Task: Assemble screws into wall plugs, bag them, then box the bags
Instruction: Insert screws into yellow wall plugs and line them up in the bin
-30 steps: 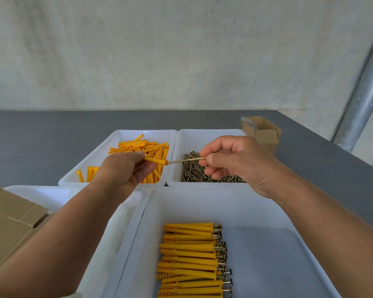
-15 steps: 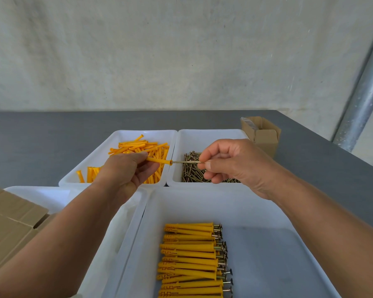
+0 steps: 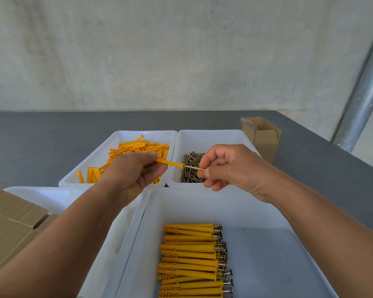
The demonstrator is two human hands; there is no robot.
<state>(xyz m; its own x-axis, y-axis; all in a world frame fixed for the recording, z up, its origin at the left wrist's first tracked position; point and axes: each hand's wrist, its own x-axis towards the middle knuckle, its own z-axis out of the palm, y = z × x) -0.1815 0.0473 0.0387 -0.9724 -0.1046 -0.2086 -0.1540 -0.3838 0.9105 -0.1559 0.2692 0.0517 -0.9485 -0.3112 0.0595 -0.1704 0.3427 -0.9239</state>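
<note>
The screw [image 3: 194, 167] has gone deeper into the wall plug [image 3: 170, 163], with less shank bare. The grip of the left hand [image 3: 134, 175] pinches the wall plug, and that of the right hand [image 3: 230, 168] pinches the screw's head end. They join between both grips.

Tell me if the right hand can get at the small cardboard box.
Probably yes: the cardboard box stands just beyond the right hand with nothing between them, though that hand pinches a screw it must first release.

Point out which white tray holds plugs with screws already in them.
The near-right tray: its yellow plugs lie stacked with screw heads showing. The far-left tray holds only loose plugs, the far-right tray only loose screws.
</note>
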